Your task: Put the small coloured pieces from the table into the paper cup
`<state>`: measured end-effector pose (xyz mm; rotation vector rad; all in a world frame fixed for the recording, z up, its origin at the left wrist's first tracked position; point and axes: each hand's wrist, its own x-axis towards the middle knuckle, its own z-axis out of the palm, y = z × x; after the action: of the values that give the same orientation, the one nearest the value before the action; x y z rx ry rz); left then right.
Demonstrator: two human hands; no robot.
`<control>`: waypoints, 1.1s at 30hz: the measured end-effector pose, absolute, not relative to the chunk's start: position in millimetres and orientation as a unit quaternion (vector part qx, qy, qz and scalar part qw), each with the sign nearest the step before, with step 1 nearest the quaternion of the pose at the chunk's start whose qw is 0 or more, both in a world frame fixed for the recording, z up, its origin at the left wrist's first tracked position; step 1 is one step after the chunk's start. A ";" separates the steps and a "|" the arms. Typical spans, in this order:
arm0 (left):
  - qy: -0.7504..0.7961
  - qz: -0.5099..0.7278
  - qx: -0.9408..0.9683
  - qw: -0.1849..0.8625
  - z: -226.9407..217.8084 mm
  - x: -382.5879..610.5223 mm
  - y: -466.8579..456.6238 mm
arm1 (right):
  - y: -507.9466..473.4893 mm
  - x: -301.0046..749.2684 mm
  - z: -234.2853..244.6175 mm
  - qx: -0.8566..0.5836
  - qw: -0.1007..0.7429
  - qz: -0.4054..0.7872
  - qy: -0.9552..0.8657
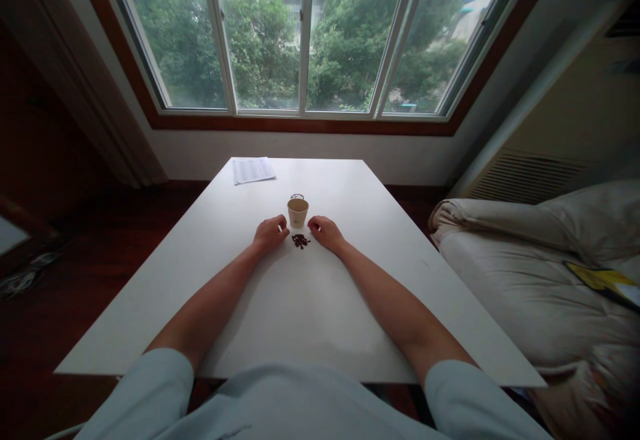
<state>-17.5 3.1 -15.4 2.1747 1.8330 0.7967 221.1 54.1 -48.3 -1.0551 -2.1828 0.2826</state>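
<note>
A tan paper cup [298,215] stands upright on the white table [310,307], its mouth facing up. Just in front of it lies a small loose heap of dark brown pieces [301,242], too small to name for certain. My left hand [272,233] rests on the table left of cup and heap, fingers curled in, with nothing visible in it. On the other side, my right hand [325,231] rests in a similar curl, also with nothing visible in it. Neither hand appears to touch the cup. Partly hidden behind the cup is a small dark-rimmed object [297,197].
Sheets of paper [253,171] lie at the table's far left corner. A wide window [305,47] is beyond the table. To the right stands a beige padded seat [500,287] with a yellow and black item [600,283] on it. Cables [30,273] lie on the floor at left.
</note>
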 end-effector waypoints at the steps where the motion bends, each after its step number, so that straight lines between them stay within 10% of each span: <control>1: 0.616 0.269 0.735 0.092 -15.2 -17.0 2.7 | 54.1 221.0 -48.2 -0.405 0.343 0.109 -0.841; 33: 0.413 0.033 0.866 0.280 15.1 -31.2 4.2 | 56.1 217.0 -35.0 -0.453 0.489 0.310 -0.678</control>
<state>-31.2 4.2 15.1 2.3210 1.1077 0.0896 217.0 56.1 -35.0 -1.0997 -1.6479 0.7538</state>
